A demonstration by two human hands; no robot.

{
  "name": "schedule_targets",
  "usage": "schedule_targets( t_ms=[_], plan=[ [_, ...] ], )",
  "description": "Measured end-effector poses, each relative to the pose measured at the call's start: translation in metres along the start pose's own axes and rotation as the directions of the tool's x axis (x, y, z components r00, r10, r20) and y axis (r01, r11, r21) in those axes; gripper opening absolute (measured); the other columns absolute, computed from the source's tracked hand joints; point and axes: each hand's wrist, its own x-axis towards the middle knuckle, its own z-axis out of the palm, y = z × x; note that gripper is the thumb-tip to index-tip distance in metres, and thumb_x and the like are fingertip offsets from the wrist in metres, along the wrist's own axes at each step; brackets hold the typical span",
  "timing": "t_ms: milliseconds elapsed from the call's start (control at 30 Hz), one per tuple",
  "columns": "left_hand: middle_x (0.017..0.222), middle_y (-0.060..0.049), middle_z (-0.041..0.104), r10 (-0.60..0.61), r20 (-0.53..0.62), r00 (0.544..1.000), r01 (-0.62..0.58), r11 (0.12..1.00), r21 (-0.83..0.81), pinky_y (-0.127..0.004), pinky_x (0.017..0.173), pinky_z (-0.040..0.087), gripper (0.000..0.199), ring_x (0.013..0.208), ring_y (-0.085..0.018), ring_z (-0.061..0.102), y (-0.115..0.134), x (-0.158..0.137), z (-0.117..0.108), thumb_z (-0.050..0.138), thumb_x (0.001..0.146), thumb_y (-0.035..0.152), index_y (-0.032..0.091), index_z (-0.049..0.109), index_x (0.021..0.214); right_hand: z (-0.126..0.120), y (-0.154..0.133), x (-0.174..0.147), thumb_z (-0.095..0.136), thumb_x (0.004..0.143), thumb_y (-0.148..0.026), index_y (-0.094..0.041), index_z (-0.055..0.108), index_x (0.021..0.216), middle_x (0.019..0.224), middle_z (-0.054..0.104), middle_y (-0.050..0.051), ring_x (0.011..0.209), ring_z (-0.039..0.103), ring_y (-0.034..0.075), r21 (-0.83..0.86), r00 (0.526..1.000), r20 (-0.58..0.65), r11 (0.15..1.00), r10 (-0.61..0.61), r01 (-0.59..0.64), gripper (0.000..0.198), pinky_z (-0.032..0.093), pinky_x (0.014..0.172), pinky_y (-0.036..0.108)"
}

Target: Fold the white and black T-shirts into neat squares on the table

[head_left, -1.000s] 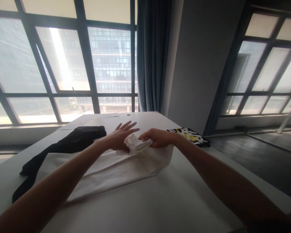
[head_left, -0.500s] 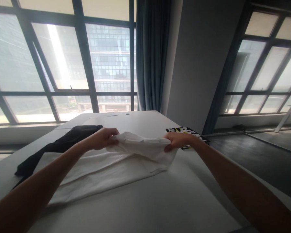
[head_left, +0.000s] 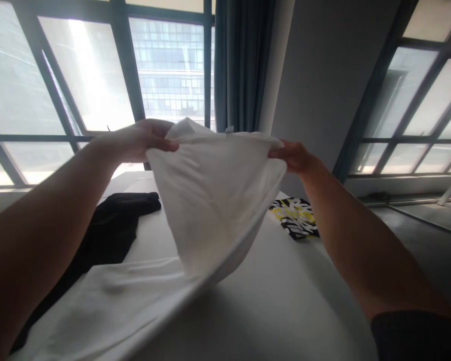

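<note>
My left hand grips the upper left edge of a white garment that looks like a pair of trousers, thumb in front. On the opposite side, my right hand pinches the other top corner. Between them the cloth is raised and spread, with a small grey tag at its upper edge. The lower part trails down to the left and lies on the white table. Some fingers of both hands are hidden behind the fabric.
Dark cloth lies on the table's left, partly behind my left arm. A folded black, white and yellow patterned cloth is near the right edge. Beyond the table are windows, a blue-grey curtain and a grey pillar.
Both hands have risen with the white trousers. The top part, bunched low over the table before, now hangs spread between my hands. The view has shifted slightly.
</note>
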Motion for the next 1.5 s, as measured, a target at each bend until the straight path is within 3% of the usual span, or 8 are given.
schedule_targets(
  t_ms=[200, 433, 567, 633, 800, 1067, 1333, 1500],
  plan=[
    [0.077, -0.002, 0.066, -0.281, 0.123, 0.952, 0.261, 0.953, 0.155, -0.024, 0.057, 0.049, 0.023, 0.066, -0.013, 0.06, -0.066, 0.021, 0.048, 0.076, 0.064, 0.022, 0.015, 0.069, 0.085, 0.026, 0.071, 0.043, 0.085, 0.055, -0.022, -0.015, 0.064, 0.09, 0.08, 0.069, 0.002, 0.067, 0.063, 0.015, -0.249, 0.947, 0.025, 0.92, 0.32, -0.304, 0.042, 0.053, 0.059, 0.024],
    [0.076, -0.002, 0.069, -0.417, 0.54, 0.732, 0.377, 0.907, 0.188, -0.023, 0.053, 0.049, 0.028, 0.066, -0.017, 0.063, -0.116, 0.038, 0.029, 0.078, 0.061, 0.034, 0.022, 0.074, 0.087, 0.033, 0.108, 0.073, 0.086, 0.056, -0.025, -0.016, 0.064, 0.088, 0.07, 0.064, -0.002, 0.055, 0.054, 0.009, -0.39, 0.752, 0.343, 0.814, 0.563, -0.431, 0.04, 0.044, 0.048, 0.018],
    [0.103, -0.008, 0.072, -0.465, -0.032, 0.885, 0.418, 0.761, 0.496, -0.032, 0.077, 0.055, 0.028, 0.093, -0.026, 0.067, -0.147, 0.082, 0.034, 0.07, 0.074, 0.029, 0.022, 0.074, 0.1, 0.052, 0.116, 0.122, 0.074, 0.073, -0.019, -0.013, 0.067, 0.101, 0.087, 0.069, 0.007, 0.079, 0.065, 0.02, -0.648, 0.911, -0.066, 0.677, 0.407, -0.35, 0.03, 0.052, 0.068, 0.025],
    [0.126, -0.013, 0.064, -0.3, -0.408, 0.862, 0.499, 0.638, 0.587, -0.041, 0.091, 0.052, 0.04, 0.113, -0.033, 0.061, -0.166, 0.1, 0.054, 0.064, 0.082, 0.032, 0.022, 0.067, 0.12, 0.069, 0.122, 0.141, 0.068, 0.081, -0.021, -0.012, 0.06, 0.123, 0.115, 0.066, 0.014, 0.103, 0.063, 0.026, -0.72, 0.939, -0.326, 0.615, 0.109, -0.321, 0.044, 0.051, 0.085, 0.03],
    [0.151, -0.023, 0.041, -0.364, -0.289, 0.885, 0.458, 0.57, 0.683, -0.049, 0.098, 0.047, 0.065, 0.127, -0.039, 0.052, -0.207, 0.11, 0.118, 0.045, 0.094, 0.044, 0.015, 0.033, 0.151, 0.121, 0.136, 0.145, 0.063, 0.088, -0.032, -0.012, 0.032, 0.151, 0.147, 0.043, 0.023, 0.124, 0.054, 0.032, -0.766, 0.947, -0.299, 0.561, 0.121, -0.314, 0.073, 0.044, 0.101, 0.037],
    [0.148, -0.023, 0.046, -0.537, 0.091, 0.839, 0.303, 0.599, 0.741, -0.047, 0.106, 0.04, 0.075, 0.134, -0.036, 0.047, -0.236, 0.044, 0.165, 0.044, 0.088, 0.066, 0.014, 0.048, 0.142, 0.198, 0.143, 0.087, 0.064, 0.086, -0.049, -0.02, 0.058, 0.137, 0.146, 0.05, 0.014, 0.126, 0.055, 0.032, -0.814, 0.915, 0.212, 0.58, 0.342, -0.029, 0.059, 0.044, 0.102, 0.036],
    [0.164, -0.013, 0.018, -0.486, 0.053, 0.872, 0.331, 0.667, 0.667, -0.059, 0.117, 0.015, 0.07, 0.151, -0.033, 0.013, -0.235, -0.047, 0.169, 0.021, 0.097, 0.058, 0.02, 0.03, 0.155, 0.207, 0.144, 0.042, 0.059, 0.09, -0.049, -0.017, 0.044, 0.148, 0.154, 0.038, 0.02, 0.136, 0.044, 0.033, -0.818, 0.909, 0.075, 0.547, 0.411, -0.18, 0.068, 0.036, 0.11, 0.04],
    [0.161, -0.013, 0.029, -0.384, 0.099, 0.918, 0.24, 0.737, 0.632, -0.043, 0.12, 0.021, 0.071, 0.149, -0.029, 0.022, -0.212, -0.093, 0.165, 0.029, 0.095, 0.06, 0.017, 0.041, 0.15, 0.217, 0.13, 0.016, 0.075, 0.078, -0.033, -0.013, 0.051, 0.142, 0.136, 0.06, 0.016, 0.12, 0.059, 0.025, -0.63, 0.928, 0.042, 0.731, 0.37, -0.262, 0.071, 0.045, 0.097, 0.026]
  ],
)
